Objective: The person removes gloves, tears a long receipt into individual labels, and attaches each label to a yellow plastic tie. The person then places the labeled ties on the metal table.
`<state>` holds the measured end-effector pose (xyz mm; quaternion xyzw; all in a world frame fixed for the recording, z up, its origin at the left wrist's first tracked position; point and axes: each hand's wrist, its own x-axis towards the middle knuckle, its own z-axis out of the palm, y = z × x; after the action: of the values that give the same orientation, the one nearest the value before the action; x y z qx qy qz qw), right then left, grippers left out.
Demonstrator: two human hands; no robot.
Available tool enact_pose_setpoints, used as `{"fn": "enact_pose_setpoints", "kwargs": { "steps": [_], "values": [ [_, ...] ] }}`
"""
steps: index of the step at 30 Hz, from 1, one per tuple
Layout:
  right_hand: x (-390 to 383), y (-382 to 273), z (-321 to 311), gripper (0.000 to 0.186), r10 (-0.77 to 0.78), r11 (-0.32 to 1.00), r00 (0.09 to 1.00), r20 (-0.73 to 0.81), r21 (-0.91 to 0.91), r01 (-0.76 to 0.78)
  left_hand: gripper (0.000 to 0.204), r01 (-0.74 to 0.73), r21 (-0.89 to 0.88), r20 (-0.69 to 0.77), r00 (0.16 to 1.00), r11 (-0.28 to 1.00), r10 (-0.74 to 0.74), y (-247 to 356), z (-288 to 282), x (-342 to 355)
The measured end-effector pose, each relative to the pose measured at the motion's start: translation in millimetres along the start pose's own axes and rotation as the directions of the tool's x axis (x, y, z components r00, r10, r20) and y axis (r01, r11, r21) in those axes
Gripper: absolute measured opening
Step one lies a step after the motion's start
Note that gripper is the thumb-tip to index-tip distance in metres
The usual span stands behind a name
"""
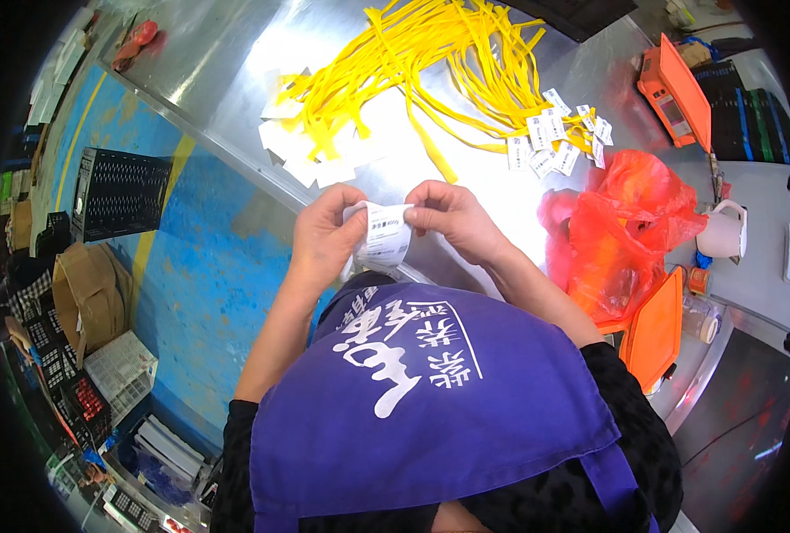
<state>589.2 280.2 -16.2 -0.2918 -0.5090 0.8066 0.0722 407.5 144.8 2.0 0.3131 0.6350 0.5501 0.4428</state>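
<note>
Between my two hands, close to the front of the apron, is a white printed label (386,235). My left hand (324,235) pinches its left edge with thumb and forefinger. The opposite edge is gripped by my right hand (455,220) in the same way. Beyond them on the metal table (235,80) lies a loose bundle of yellow straps (413,44). White printed labels (546,138) fan out at the bundle's right end. Blank-looking white pieces (311,155) lie at its left end, washed out by glare.
To the right sits a crumpled red plastic bag (626,235), with an orange scale (675,93) behind it. A white jug (724,231) and an orange box-like object (657,333) are beside the bag. On the blue floor (199,311) at left stand a black crate (124,191) and a brown bag (93,293).
</note>
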Motion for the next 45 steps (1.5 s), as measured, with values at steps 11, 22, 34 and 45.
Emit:
{"fn": "enact_pose_setpoints", "kwargs": {
  "steps": [11,22,34,45],
  "values": [
    [1.1,-57.8,-106.0,0.010,-0.240,0.749,0.949,-0.203,-0.660,0.048,0.009,0.070,0.151,0.019,0.997,0.986,-0.074,-3.3,-17.6,-9.7],
    [10.9,-16.3,-99.8,0.021,-0.139,0.555,0.967,-0.215,-0.825,-0.104,0.006,0.083,0.122,0.088,0.992,0.989,-0.094,-4.6,-15.4,-9.9],
    [16.1,-7.7,-87.0,0.024,-0.157,0.348,0.951,-0.268,-0.916,-0.201,0.005,0.091,0.113,0.101,0.990,0.989,-0.103,-6.0,-15.0,-9.5],
    [-7.3,-57.8,-78.6,0.012,-0.172,0.697,0.952,-0.254,-0.714,-0.065,0.009,0.132,0.074,0.103,0.985,0.988,-0.139,0.9,-19.0,-11.9]
  ]
}}
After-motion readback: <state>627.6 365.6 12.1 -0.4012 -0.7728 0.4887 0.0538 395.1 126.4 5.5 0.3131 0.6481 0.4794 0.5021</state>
